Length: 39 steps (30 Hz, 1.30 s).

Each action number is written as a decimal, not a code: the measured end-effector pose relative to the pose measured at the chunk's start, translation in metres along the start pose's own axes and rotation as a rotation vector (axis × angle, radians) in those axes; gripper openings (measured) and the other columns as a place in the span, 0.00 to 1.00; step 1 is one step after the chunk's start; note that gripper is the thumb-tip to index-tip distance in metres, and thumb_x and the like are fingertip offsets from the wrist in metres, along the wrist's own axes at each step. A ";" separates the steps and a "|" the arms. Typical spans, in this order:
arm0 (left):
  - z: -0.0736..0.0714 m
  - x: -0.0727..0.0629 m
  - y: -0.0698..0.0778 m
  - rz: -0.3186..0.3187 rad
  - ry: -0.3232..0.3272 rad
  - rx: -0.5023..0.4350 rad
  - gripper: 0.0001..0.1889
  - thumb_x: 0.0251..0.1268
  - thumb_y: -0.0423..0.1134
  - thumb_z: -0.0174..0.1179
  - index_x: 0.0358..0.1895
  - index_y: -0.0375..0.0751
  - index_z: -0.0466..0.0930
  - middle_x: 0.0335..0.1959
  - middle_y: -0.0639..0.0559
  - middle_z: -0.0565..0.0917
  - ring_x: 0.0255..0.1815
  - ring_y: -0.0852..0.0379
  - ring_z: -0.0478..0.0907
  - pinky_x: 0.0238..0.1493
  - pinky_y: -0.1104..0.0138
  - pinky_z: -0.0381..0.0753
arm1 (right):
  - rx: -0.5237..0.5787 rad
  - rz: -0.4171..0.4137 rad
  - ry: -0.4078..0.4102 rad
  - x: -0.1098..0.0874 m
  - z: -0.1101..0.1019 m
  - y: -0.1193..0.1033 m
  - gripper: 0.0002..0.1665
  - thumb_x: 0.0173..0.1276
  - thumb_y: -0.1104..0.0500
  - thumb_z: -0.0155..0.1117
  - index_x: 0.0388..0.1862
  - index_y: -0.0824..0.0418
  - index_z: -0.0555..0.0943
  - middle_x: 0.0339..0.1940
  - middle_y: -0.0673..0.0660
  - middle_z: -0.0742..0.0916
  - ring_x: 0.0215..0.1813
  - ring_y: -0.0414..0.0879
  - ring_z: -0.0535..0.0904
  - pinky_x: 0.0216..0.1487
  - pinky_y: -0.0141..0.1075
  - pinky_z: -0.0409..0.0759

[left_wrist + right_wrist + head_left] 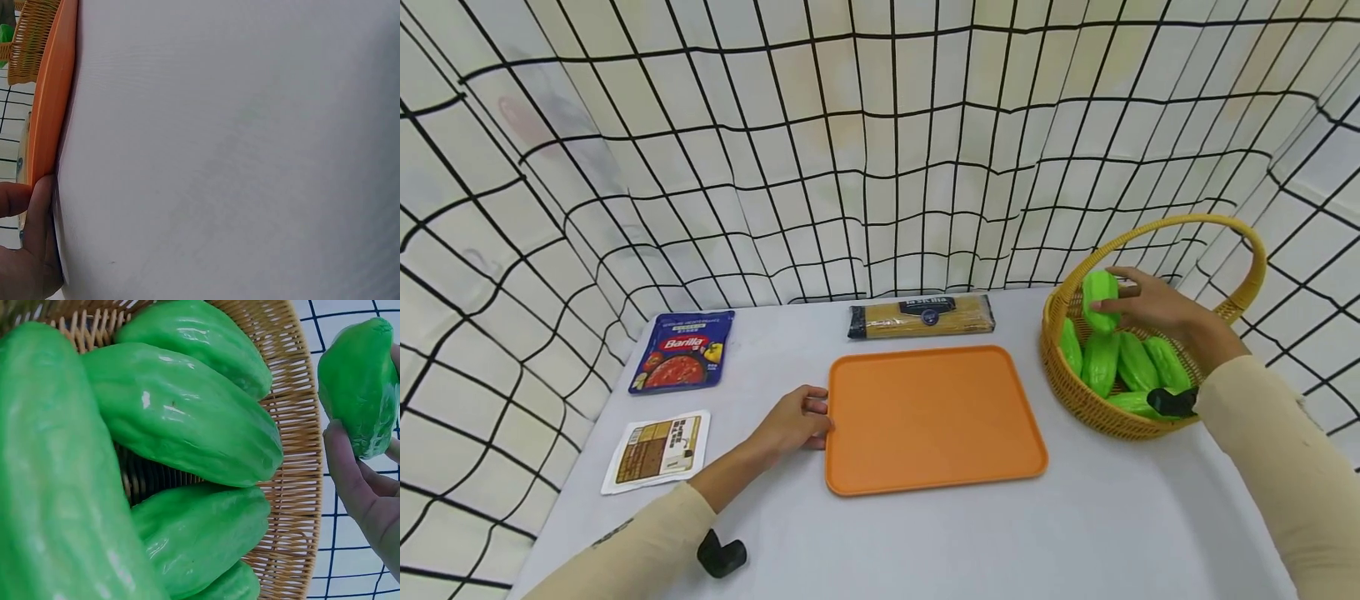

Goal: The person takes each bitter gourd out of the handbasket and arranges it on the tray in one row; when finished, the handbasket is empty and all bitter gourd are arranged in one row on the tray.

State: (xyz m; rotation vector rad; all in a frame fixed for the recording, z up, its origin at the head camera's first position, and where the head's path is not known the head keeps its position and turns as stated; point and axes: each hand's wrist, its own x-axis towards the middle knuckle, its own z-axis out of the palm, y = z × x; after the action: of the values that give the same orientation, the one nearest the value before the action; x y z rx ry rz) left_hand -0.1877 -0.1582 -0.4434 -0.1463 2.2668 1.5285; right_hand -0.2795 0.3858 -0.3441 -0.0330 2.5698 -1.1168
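Note:
At the tray's left edge, my left hand (793, 419) pinches the rim of the orange tray (936, 421). The left wrist view shows thumb and finger on either side of that rim (50, 106). My right hand (1152, 304) grips a glossy green gourd-like vegetable (1101, 293), raised at the rim of the wicker basket (1075, 392). Seen from the right wrist, this held vegetable (359, 387) looks plastic-wrapped, and the fingertips press its sides. Several similar green vegetables (187, 412) lie inside the basket below; their exact kind is unclear.
A pack of spaghetti (921, 317) lies behind the tray. Leftward are a blue Barilla pouch (681, 352) and a white-edged food packet (657, 452). The basket's tall handle (1195, 221) arches over the right forearm. Black-grid white netting or cloth (880, 150) encloses the table's back and sides.

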 end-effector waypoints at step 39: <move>0.000 -0.001 0.000 0.011 0.001 0.004 0.29 0.63 0.29 0.61 0.69 0.34 0.66 0.54 0.41 0.74 0.42 0.55 0.81 0.38 0.64 0.91 | -0.081 -0.283 -0.055 -0.087 0.039 -0.019 0.47 0.73 0.53 0.62 0.83 0.51 0.48 0.75 0.77 0.59 0.64 0.81 0.69 0.49 0.58 0.86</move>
State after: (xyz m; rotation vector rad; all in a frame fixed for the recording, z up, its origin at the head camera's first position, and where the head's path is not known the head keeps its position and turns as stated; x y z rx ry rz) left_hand -0.1864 -0.1581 -0.4435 -0.1336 2.2748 1.5298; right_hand -0.1869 0.3587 -0.3299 -0.4534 2.6163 -1.0870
